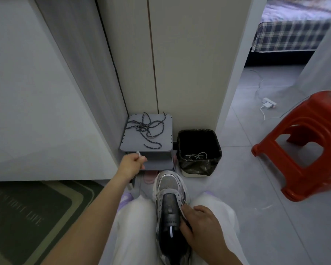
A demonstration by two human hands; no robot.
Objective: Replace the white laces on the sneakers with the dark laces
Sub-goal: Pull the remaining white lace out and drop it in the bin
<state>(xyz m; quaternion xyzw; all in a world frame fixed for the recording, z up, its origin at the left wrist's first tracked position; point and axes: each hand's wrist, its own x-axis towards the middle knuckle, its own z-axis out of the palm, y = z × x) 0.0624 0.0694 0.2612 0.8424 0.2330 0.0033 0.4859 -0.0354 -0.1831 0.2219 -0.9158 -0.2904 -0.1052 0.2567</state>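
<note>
Sneaker [169,203], toe forward, held by right grip [199,224]; left grip [132,165], pinching white lace [138,153], lies nearer dark laces [141,128] on shelf [166,142] ahead.

One sneaker [169,190], one bin [219,148], one red stool [313,115], one grey rack [161,129], one doormat [27,217]

Dark laces [142,128] lie tangled atop the grey shelf [130,142].
</note>
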